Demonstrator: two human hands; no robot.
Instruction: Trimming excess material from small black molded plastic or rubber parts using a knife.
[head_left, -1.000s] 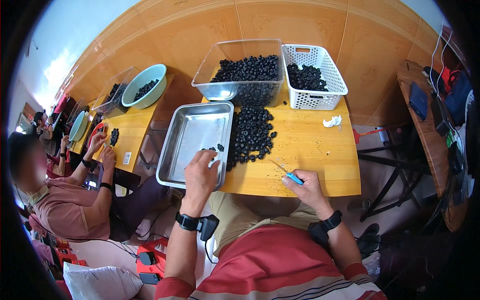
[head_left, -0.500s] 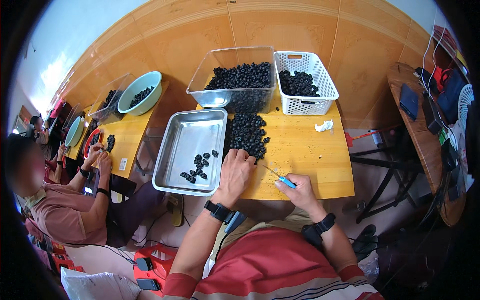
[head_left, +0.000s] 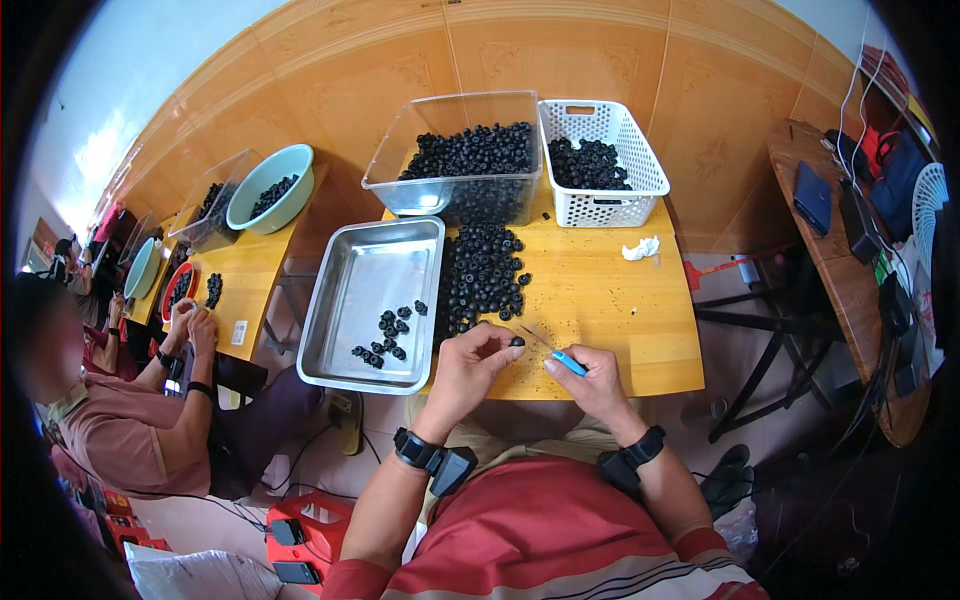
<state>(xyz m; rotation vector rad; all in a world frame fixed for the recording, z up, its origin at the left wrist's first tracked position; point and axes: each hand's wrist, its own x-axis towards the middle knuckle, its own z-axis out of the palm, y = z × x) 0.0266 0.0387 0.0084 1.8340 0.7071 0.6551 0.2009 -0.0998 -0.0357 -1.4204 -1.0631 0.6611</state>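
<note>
Between the thumb and forefinger of my left hand [head_left: 466, 372] is a small round black part [head_left: 517, 342], held near the table's front edge. My right hand [head_left: 596, 384] is closed around the blue handle of a thin pointed tool [head_left: 569, 362]. Its slim tip points up and left, towards the black part, with a small gap between them. Just beyond my left hand lies a pile of similar black parts [head_left: 484, 270], some with visible holes. Left of the pile stands a metal tray [head_left: 368, 275] with several black parts [head_left: 398, 326] near its front right.
A clear plastic bin [head_left: 385, 188] and a white perforated basket [head_left: 612, 208], both holding black parts, stand at the back. Crumpled white tissue [head_left: 641, 247] and dark crumbs lie on the yellow table [head_left: 650, 330]. A co-worker [head_left: 140, 420] sits at the left table; a brown side table [head_left: 815, 260] is right.
My left hand has drawn back from the pile towards me, now with one black part in its fingertips. The tool in my right hand has stayed close to its earlier place.
</note>
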